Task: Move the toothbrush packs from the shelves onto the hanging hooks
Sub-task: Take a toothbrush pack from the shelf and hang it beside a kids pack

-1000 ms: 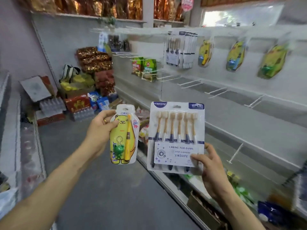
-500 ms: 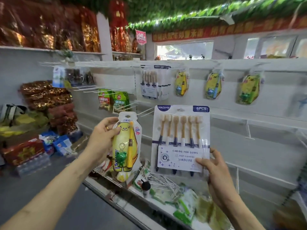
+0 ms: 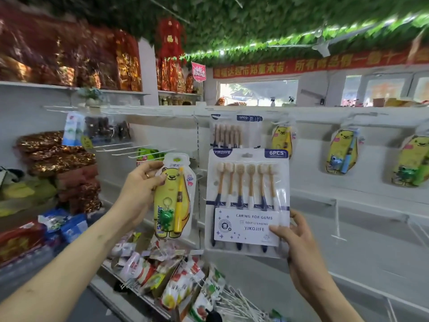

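My left hand (image 3: 141, 191) grips a yellow bear-shaped kids' toothbrush pack (image 3: 174, 196) by its left edge, held upright. My right hand (image 3: 296, 242) pinches the lower right corner of a white six-brush YIKOJIFE pack (image 3: 248, 201), also upright. Both are raised in front of the white hook wall. Above the six-brush pack, several identical packs (image 3: 234, 133) hang on a hook. To the right hang bear packs: one (image 3: 282, 139) just beside them, another (image 3: 342, 152) further right, a third (image 3: 412, 161) at the edge.
Bare white hooks (image 3: 139, 149) stick out at the left of the panel, and another bare hook (image 3: 337, 219) hangs lower right. Loose snack packets (image 3: 176, 275) and spare hooks (image 3: 241, 300) lie on the bottom shelf. Red and gold bags (image 3: 58, 156) stack at the left.
The view has swung up and right toward the hook wall. Both hands have lifted their packs higher, closer to the hanging packs. Grips are unchanged.
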